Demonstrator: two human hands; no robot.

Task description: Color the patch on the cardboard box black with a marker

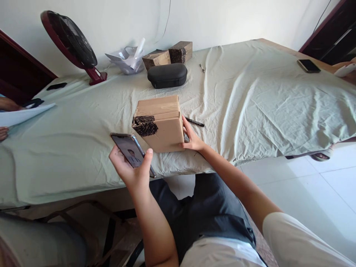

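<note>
My left hand (132, 168) is closed round a smartphone (129, 148), its lit screen turned up towards me and showing a picture of a person. Just beyond it a brown cardboard box (168, 131) stands near the table's front edge, with black scribble on its left corner and tape along the top. My right hand (191, 137) grips the box's right side, thumb at the near face and fingers along the side. A black marker pen (195, 122) lies on the cloth right behind that hand.
A black zip case (167, 75), two smaller cardboard boxes (180, 52), a clear plastic basket (128, 65) and a maroon fan (73, 42) stand along the wall. Phones (308, 66) lie at both sides. Other people's hands show at the left and right edges. Green cloth (267, 111) covers the table.
</note>
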